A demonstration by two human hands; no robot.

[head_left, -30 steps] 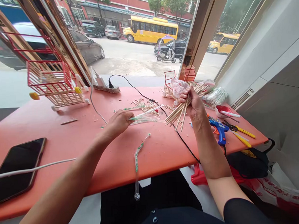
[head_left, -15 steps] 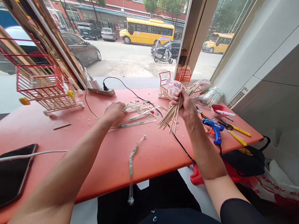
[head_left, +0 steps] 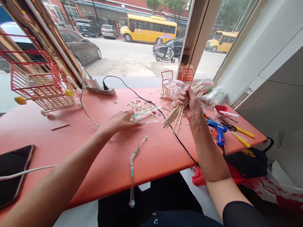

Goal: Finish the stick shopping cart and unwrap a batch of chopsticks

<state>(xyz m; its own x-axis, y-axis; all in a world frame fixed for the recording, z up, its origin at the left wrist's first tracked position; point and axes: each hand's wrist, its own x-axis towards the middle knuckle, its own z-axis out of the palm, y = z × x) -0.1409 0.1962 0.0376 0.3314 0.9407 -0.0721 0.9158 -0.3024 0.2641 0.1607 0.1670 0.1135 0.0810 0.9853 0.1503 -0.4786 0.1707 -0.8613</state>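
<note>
My right hand [head_left: 193, 106] is closed around a bundle of thin wooden sticks [head_left: 172, 118], raised over the table and slanting down to the left. A crumpled pinkish plastic bag [head_left: 177, 88] shows right behind its fingers; whether they touch it I cannot tell. Near the table's middle my left hand [head_left: 123, 121] is closed on several clear plastic wrappers [head_left: 147, 113] with green print, its fingertips partly hidden. Short cut stick pieces [head_left: 139, 105] lie scattered just beyond them. Another twisted wrapper [head_left: 132, 164] hangs over the table's front edge.
At the left stands a small red-and-wood model cart [head_left: 37, 85], with a phone [head_left: 11, 176] nearer me. A blue glue gun [head_left: 219, 130], yellow-handled pliers [head_left: 244, 132] and a red cup [head_left: 223, 111] lie right. A black cable [head_left: 184, 147] crosses the table from a power strip [head_left: 101, 90].
My left hand has moved slightly right and nearer me, drawing the separate wrappers together into a bunch. My right hand stays almost in place with the sticks.
</note>
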